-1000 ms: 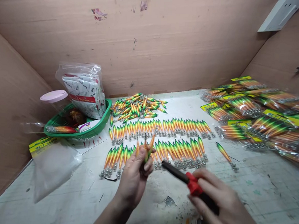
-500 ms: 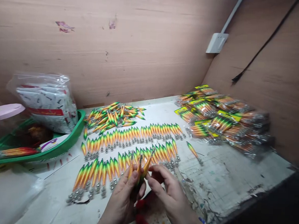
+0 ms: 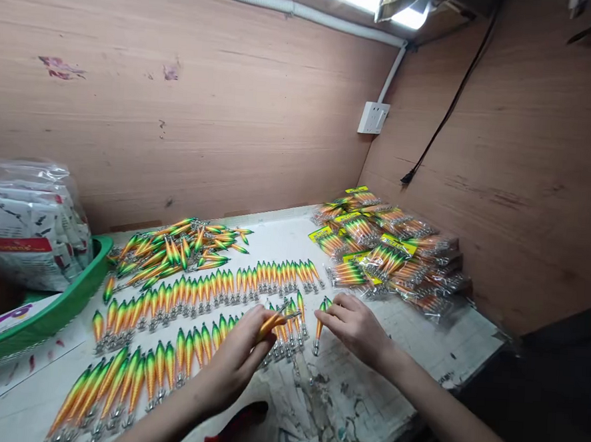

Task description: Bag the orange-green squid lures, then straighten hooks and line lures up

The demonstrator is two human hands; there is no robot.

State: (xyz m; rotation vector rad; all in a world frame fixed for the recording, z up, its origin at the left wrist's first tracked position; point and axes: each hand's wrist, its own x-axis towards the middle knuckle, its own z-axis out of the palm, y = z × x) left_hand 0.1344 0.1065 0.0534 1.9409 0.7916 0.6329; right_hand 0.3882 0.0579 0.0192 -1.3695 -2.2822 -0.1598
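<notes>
My left hand [image 3: 240, 357] is closed around a few orange-and-green squid jigs [image 3: 270, 326], their metal hook ends pointing right over the front row. To its right, my right hand [image 3: 354, 326] has thumb and fingers together at the green end of a squid jig [image 3: 318, 330] on the table. Its hooks point toward me; the fingers partly hide what they grip. Under and beside my left wrist runs the front row of squid jigs [image 3: 136, 378], partly covered by my hand. Behind it lies a second row of squid jigs [image 3: 204, 289].
A loose pile of squid jigs [image 3: 184, 247] lies at the back left. Bagged squid jigs [image 3: 388, 250] with yellow labels are heaped at the back right. A green basket [image 3: 83, 295] with packets stands at far left. A dark-and-red object [image 3: 243, 421] lies near the front edge.
My hands have moved apart. The left keeps its jigs and has turned them sideways; the right has reached out to the jig right of the front row. The camera view has swung right and up.
</notes>
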